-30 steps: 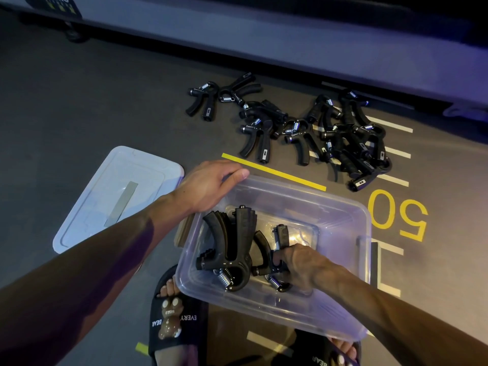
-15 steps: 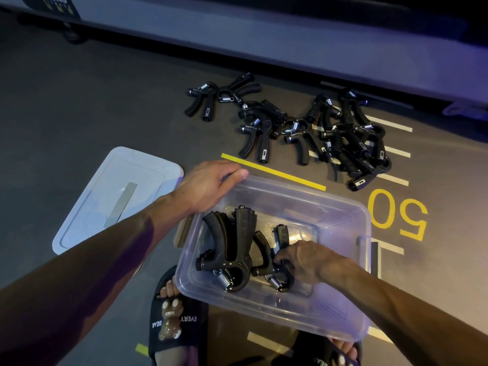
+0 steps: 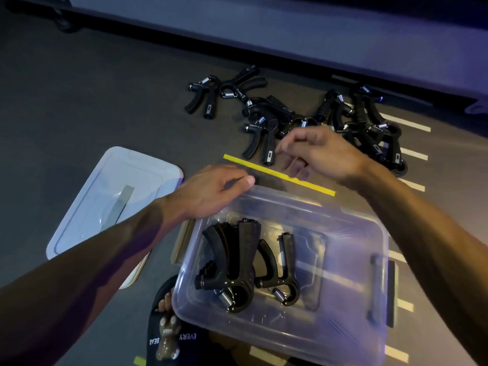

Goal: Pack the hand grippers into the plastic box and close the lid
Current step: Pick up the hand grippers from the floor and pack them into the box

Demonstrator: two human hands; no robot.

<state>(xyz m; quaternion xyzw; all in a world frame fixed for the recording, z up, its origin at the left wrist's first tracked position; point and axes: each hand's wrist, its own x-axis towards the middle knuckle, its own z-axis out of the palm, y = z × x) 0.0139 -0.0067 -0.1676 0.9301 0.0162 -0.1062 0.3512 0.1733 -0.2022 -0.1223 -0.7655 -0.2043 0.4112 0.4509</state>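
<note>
A clear plastic box [image 3: 351,336] stands on the floor in front of me. Two black hand grippers lie in it, a larger one [image 3: 229,265] on the left and a slimmer one [image 3: 280,270] beside it. My left hand [image 3: 211,188] rests on the box's far left corner, fingers straight. My right hand [image 3: 319,151] hovers above the floor beyond the box, fingers loosely spread and holding nothing, close to a loose gripper [image 3: 260,140]. Several more black grippers [image 3: 369,125] lie in a pile further back. The clear lid [image 3: 111,196] lies flat to the left.
Yellow tape [image 3: 280,174] and white lines mark the dark floor by the box. My foot in a black slipper [image 3: 166,334] sits under the box's near left corner. A pale raised ledge [image 3: 290,30] runs along the back.
My right hand let go of the slimmer gripper inside the box, lifted out and moved forward over the floor toward the loose grippers. My left hand stayed on the box corner.
</note>
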